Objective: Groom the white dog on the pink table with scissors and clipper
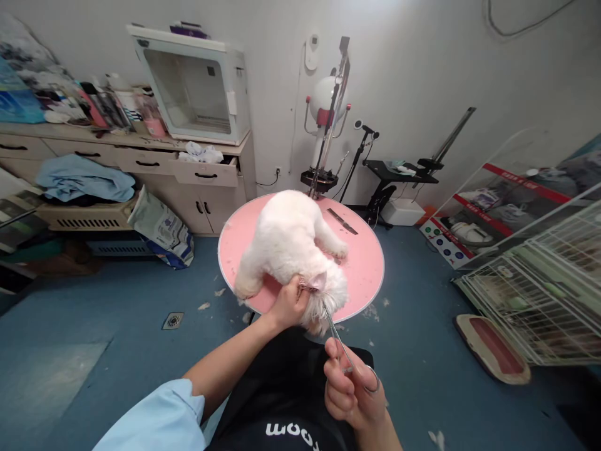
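A comb (342,221) lies at upper right on the pink table (369,269); a stand (320,180) crowds its far rim. Pink surface stretches right of the white dog (287,228), centre frame. My left hand (292,303) pinches its ear (319,281); my right hand (350,388) curls around scissors (335,332).

White box (192,88) with clear front atop a cabinet (213,203), blue cloth (87,177) on a pet carrier (87,217), floor drain (173,321), red-edged shelf (483,216), wire cage (511,307).
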A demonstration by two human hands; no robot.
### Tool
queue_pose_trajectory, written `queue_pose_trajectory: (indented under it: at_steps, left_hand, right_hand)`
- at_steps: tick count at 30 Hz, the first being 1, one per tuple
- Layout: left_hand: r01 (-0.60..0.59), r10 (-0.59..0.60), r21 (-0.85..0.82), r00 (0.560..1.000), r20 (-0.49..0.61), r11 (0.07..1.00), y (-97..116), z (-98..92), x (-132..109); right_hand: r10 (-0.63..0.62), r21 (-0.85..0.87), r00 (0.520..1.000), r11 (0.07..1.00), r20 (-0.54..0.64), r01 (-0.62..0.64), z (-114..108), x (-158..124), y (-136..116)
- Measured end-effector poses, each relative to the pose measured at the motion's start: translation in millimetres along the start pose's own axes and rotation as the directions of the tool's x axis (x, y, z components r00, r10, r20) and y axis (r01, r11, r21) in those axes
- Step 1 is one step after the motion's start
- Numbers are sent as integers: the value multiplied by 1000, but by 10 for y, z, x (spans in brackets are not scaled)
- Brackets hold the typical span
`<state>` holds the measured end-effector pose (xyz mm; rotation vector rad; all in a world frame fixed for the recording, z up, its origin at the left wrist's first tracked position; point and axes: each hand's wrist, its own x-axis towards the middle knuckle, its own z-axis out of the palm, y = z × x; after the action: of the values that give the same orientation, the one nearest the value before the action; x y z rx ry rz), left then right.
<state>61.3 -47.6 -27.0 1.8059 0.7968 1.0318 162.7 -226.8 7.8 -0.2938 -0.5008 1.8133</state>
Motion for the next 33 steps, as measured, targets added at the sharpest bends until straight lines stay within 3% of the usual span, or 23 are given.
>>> queue_pose_trajectory:
  at_steps: [3, 6, 10, 15, 22, 29, 33]
  left_hand:
    - [48, -55, -227, 998, -26, 973, 102, 35, -173]
    - [64, -48, -439, 998, 47, 896, 289, 55, -446]
    - [162, -63, -625, 982, 178, 764, 532, 6, -692]
    - [190, -209, -724, 976, 64, 663, 569, -92, -810]
    - [119, -257, -710, 962, -90, 694, 555, -263, -1058]
    - [19, -190, -512, 939, -285, 859, 603, -525, -1274]
    - [-49, -102, -356, 914, -394, 933, 571, -871, -1378]
  right_hand:
    - [6, 18, 986, 1000, 167, -9, -97, -7, 23]
    - [37, -2, 972, 999, 232, -38, -164, 3, 56]
    - [86, -50, 968, 996, 236, -76, -221, 11, 129]
    - [166, -89, 967, 984, 195, -151, -270, -6, 253]
    - [271, -183, 938, 955, 216, -234, -309, -52, 378]
    - [367, -208, 915, 920, 167, -331, -277, -59, 526]
    - [421, -225, 893, 896, 160, -382, -239, 3, 626]
